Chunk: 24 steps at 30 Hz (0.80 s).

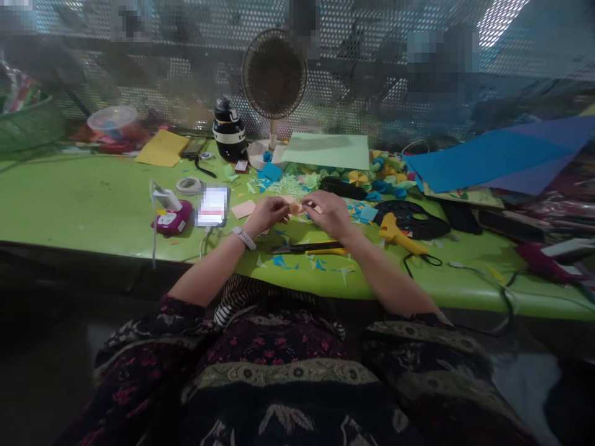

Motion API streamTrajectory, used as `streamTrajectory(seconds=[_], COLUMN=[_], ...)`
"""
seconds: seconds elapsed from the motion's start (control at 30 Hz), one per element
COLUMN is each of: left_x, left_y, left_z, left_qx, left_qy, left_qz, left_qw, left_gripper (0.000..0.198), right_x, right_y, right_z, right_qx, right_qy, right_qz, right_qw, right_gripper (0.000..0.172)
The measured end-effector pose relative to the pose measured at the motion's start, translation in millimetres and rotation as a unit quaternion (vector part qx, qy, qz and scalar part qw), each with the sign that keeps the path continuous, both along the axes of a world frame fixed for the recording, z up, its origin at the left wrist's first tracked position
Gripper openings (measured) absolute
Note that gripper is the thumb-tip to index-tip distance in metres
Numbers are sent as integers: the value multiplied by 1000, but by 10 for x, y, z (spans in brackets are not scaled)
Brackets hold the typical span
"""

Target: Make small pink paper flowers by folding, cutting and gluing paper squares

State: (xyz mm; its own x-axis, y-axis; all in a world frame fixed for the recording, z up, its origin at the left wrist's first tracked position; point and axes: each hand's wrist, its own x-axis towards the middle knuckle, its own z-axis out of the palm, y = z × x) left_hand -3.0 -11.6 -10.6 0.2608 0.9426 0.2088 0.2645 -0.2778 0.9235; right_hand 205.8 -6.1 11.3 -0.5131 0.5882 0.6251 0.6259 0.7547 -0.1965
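In the head view, you are pinching a folded peach paper piece (294, 208) between the drawn-together fingertips of your left hand (269, 212) and right hand (329, 214) over the green desk (93, 201), between a phone (212, 207) and a yellow glue gun (395, 231).

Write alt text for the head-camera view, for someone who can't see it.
A person's left hand and right hand hold a peach paper piece over a green table strewn with paper scraps. A lit phone lies to the left, a yellow glue gun to the right; a fan stands behind.
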Motion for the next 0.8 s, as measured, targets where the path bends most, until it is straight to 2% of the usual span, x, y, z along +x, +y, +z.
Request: streamTrajectory(seconds=[0.17,0.43,0.8], left_x=[-1,3,-15], left_y=[3,-21,-2], left_z=[-12,16,-38], left_qx=[-8,-12,-1], left_qy=[-14,-12,-2], left_qz=[-9,-6,-15], left_qw=[1000,1000,1000], left_gripper=[19,20,19], right_x=[0,-12,-13], right_y=[13,33,36], right_z=[-22,-61,-71], right_qx=[31,-5,-3], right_qy=[-17,-39,-58], right_qz=[-11,0,2], right_qw=[999,999,998], right_gripper=[19,17,16])
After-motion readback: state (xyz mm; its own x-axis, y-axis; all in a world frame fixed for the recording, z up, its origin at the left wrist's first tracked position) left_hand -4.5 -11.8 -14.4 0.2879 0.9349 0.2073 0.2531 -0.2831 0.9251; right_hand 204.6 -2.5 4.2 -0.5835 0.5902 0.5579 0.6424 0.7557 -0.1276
